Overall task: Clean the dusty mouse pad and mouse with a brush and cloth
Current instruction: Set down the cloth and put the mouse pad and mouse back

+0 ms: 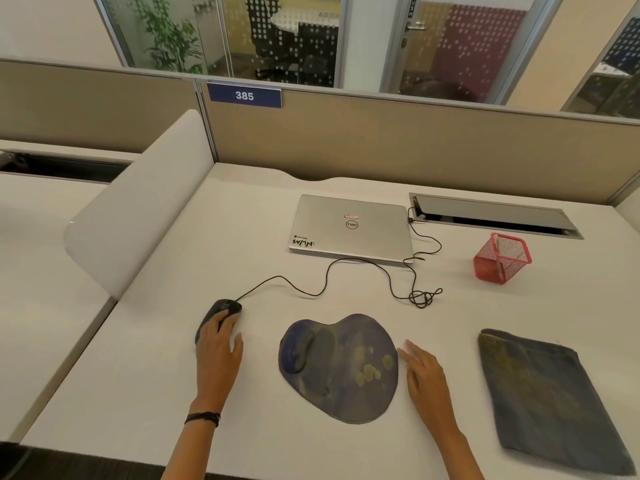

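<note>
A dark blue mouse pad (343, 372) with a raised wrist rest and yellowish dusty patches lies on the white desk (145, 393) in front of me. To its left sits a black wired mouse (227, 308); my left hand (218, 351) rests over it, fingers curved round its body. My right hand (424, 372) lies flat on the desk just right of the pad's edge, fingers straight. A dark grey-blue cloth (550, 400) lies folded at the right. No brush is plainly visible.
A shut silver laptop (349, 226) sits behind the pad, with the mouse cable (391, 278) looping across the desk. A red mesh pen holder (502, 258) stands at the right rear beside a cable hatch (491, 216). A white divider (138, 202) bounds the left.
</note>
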